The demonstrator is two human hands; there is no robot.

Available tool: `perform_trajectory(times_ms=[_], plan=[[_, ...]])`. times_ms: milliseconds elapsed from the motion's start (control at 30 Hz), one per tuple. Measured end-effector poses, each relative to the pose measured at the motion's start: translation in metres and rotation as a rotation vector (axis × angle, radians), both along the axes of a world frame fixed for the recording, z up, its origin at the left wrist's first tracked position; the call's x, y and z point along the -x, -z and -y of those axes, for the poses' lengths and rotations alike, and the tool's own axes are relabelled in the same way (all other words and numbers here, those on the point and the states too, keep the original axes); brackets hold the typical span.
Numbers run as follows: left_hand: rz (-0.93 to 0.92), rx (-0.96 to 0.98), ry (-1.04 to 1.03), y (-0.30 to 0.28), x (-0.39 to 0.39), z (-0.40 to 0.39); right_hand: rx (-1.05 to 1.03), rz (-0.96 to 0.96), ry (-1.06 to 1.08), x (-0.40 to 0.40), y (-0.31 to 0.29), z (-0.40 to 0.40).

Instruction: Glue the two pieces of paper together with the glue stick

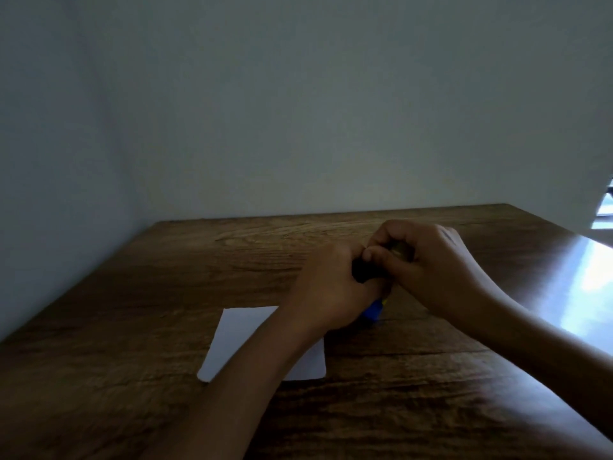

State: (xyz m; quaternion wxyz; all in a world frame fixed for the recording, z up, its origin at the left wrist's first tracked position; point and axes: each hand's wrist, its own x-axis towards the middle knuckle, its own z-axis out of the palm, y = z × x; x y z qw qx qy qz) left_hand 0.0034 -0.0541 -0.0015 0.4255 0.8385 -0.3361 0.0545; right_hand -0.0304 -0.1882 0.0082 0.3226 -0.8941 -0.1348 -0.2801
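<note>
Paper point(238, 343): white sheet, flat on table point(132, 327), nearest item, left of centre; left forearm crosses over its right part. Only one sheet can be made out; cannot tell if a second lies under or beside it.
Left hand point(326, 287): above table just past paper's far right corner, back of hand to camera, fingers curled tight round glue stick body.
Glue stick point(373, 310): held in left hand, lifted off or just touching table, cannot tell which; blue end with a bit of yellow pokes out below the fist, dark end point(363, 272) shows between the two hands. Tilted, top leaning away toward right hand.
Right hand point(428, 260): touching left hand, just right and beyond it, fingers curled narrow, pinching the dark upper end of glue stick; thumb laid across it. Cap on or off: cannot tell, blurred and dim.
Table: dark wood grain, bright glare patch at right edge.
Wall point(298, 111): plain grey, behind table's far edge and along left side.
Far right: sliver of a bright opening point(605, 207), detail unclear.
</note>
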Motion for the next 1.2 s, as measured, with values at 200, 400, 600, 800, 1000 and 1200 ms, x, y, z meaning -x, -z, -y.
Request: perform_trajectory(times_ms=[200, 400, 600, 800, 1000, 1200], plan=[[-0.001, 0.028, -0.063, 0.001, -0.002, -0.003, -0.209, -0.061, -0.114, 0.0, -0.007, 0.009], [0.007, 0.025, -0.059, 0.003, -0.001, -0.002, -0.126, -0.024, -0.103, 0.001, -0.011, 0.013], [0.029, 0.007, -0.046, 0.006, -0.001, -0.002, 0.049, 0.055, -0.001, 0.006, -0.013, 0.003], [-0.018, 0.044, 0.035, 0.001, 0.003, -0.005, 0.123, 0.106, 0.023, 0.005, -0.009, 0.002], [-0.02, -0.028, 0.036, -0.006, 0.007, -0.009, 0.134, 0.156, 0.008, 0.01, -0.007, 0.0], [0.01, -0.111, -0.03, -0.014, -0.004, -0.021, 0.186, 0.14, 0.0, 0.011, -0.008, 0.001]])
